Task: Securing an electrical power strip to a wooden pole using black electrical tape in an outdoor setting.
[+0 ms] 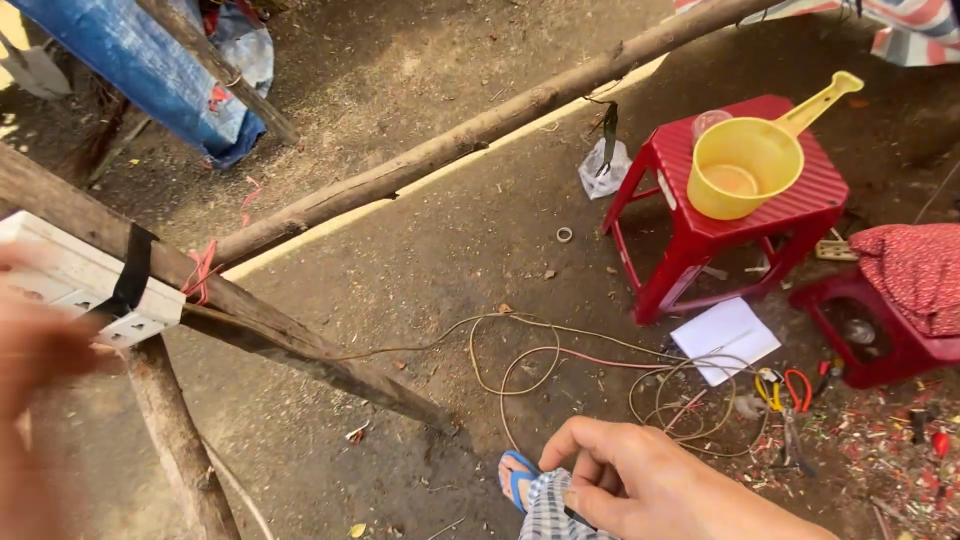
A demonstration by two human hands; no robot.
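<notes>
Dirt ground, left hand (pixel 40 350) at white power strip (pixel 85 280), right hand (pixel 650 490) on knee

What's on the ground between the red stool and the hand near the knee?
In the head view, loops of thin wire and a white sheet of paper lie between the red stool and the right hand.

1. Power strip (pixel 85 280): white plastic, smooth, bound with matt black tape (pixel 133 270).
2. Poles (pixel 300 345): raw wood, rough bark.
3. Stool (pixel 735 215): red plastic, ribbed, slightly glossy.
4. Scoop (pixel 750 165): yellow plastic, smooth.
5. Ground (pixel 440 250): packed dirt, matt, gritty.
6. Sheet (pixel 725 340): white paper, matt.
7. Cushion (pixel 915 275): red patterned cloth.
</notes>
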